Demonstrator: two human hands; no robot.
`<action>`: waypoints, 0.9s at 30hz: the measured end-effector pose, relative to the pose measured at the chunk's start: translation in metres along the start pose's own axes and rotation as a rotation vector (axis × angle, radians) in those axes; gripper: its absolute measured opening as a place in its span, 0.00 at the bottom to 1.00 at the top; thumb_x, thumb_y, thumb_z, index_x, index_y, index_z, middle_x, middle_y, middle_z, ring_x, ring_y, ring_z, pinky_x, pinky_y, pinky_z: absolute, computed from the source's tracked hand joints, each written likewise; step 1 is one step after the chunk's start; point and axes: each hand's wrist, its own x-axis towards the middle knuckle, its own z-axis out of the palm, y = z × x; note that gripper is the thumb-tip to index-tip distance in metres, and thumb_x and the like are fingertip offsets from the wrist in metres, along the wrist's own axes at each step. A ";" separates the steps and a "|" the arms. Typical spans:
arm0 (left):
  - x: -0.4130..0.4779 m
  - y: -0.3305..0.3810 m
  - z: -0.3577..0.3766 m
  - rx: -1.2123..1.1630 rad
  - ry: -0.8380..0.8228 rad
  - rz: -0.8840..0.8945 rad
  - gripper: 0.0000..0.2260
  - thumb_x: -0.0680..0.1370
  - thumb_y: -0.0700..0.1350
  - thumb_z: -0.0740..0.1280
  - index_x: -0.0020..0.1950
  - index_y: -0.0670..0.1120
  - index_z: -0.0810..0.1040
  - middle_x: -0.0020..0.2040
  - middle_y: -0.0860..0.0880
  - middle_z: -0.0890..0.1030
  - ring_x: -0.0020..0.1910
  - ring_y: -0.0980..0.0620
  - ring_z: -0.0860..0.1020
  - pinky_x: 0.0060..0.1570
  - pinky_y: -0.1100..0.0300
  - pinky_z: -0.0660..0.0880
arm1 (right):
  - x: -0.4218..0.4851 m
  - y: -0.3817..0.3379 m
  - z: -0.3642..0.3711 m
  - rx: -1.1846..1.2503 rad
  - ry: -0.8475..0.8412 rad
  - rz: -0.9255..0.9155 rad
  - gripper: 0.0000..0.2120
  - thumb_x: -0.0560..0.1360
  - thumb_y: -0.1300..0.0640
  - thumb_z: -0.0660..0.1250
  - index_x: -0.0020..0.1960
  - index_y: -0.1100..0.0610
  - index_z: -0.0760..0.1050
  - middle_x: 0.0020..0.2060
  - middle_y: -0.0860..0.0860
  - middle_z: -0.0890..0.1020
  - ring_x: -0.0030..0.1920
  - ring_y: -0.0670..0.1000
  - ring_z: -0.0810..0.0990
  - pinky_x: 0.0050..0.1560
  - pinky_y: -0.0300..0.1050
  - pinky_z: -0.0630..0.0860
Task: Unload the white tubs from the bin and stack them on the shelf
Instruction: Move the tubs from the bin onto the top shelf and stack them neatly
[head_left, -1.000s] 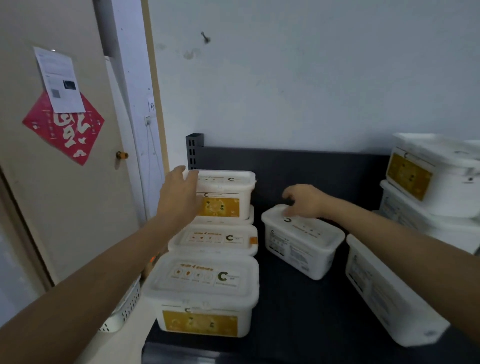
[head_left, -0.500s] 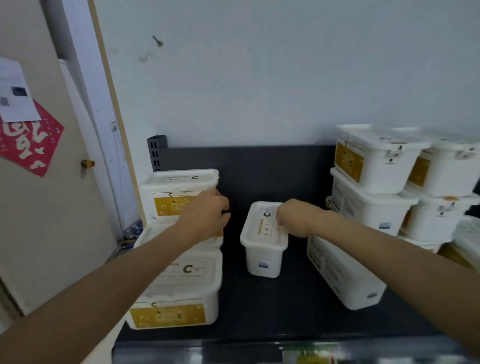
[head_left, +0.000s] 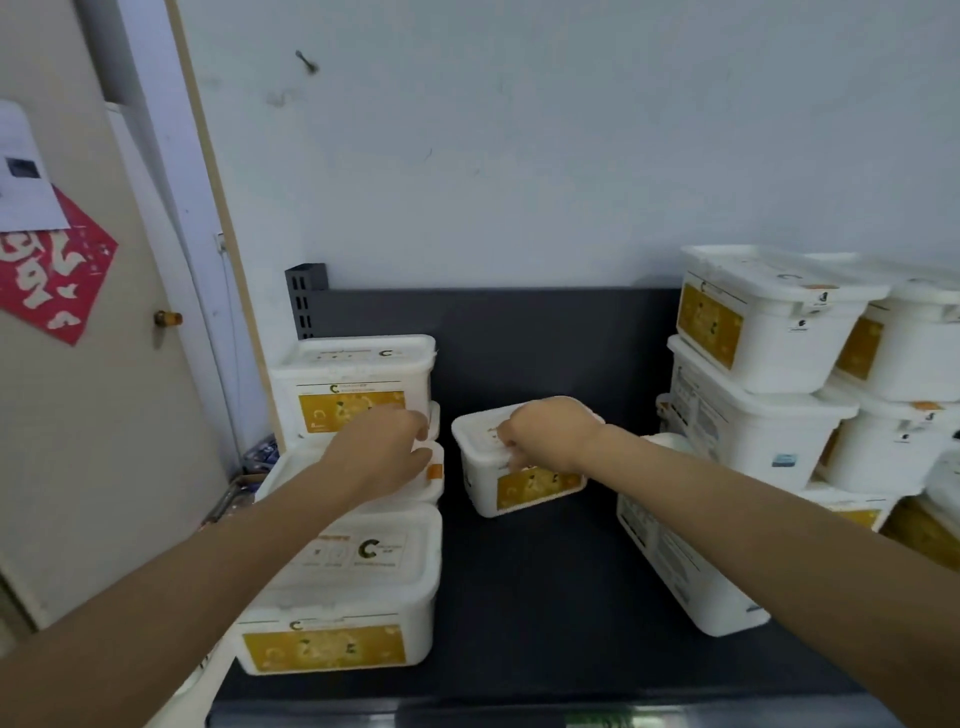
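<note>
On the dark shelf (head_left: 545, 597), against a pale wall (head_left: 519, 156), white tubs are seen in groups around one centre tub (head_left: 519, 467), taken here as the landmark. The centre tub stands alone on bare shelf surface, yellow label facing the camera, slightly skewed. The right hand (head_left: 550, 431) is laid over its lid, fingers curled down onto the front edge; a closed grasp on the tub is indicated, though the fingertips are blurred. Left of the centre tub, a left stack (head_left: 358, 384) is seen at the back, with a flat tub below it and a near tub (head_left: 343, 597) in front of that, by the shelf edge. The left hand (head_left: 384, 452) is held over the flat tub, fingers bent and loosely together; whether anything is gripped cannot be told. Right of the centre tub, a low tub (head_left: 675, 566) lies lengthwise, and behind it a right stack (head_left: 758, 364) is piled two or more high, cut off by the frame edge. Far left of the centre tub, a door (head_left: 78, 415) with a red paper decoration (head_left: 47, 280) and a white sheet (head_left: 21, 171) is visible, both partly cropped. A perforated shelf upright (head_left: 306, 296) is seen behind the left stack. The clutter on the floor beside the left stack is too blurred to identify. The bin is not made out.
</note>
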 end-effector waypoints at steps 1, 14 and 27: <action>0.000 0.000 0.001 0.003 -0.028 0.003 0.15 0.78 0.50 0.64 0.62 0.48 0.76 0.58 0.47 0.78 0.56 0.48 0.76 0.51 0.58 0.72 | 0.004 -0.002 0.000 -0.009 0.013 0.030 0.12 0.77 0.49 0.62 0.55 0.56 0.75 0.47 0.54 0.79 0.46 0.56 0.78 0.38 0.46 0.68; 0.015 0.013 0.003 -0.043 0.013 0.020 0.13 0.78 0.50 0.65 0.58 0.47 0.79 0.55 0.48 0.81 0.52 0.50 0.78 0.49 0.58 0.76 | 0.024 -0.016 0.007 -0.062 0.136 0.046 0.09 0.78 0.57 0.62 0.57 0.59 0.74 0.41 0.53 0.77 0.47 0.57 0.79 0.39 0.48 0.69; 0.013 0.109 0.004 -0.170 -0.056 0.241 0.15 0.77 0.49 0.64 0.61 0.47 0.79 0.58 0.48 0.79 0.56 0.50 0.76 0.53 0.58 0.72 | -0.156 0.004 0.040 0.191 0.059 0.464 0.15 0.77 0.53 0.62 0.59 0.61 0.74 0.56 0.58 0.76 0.56 0.58 0.74 0.52 0.47 0.70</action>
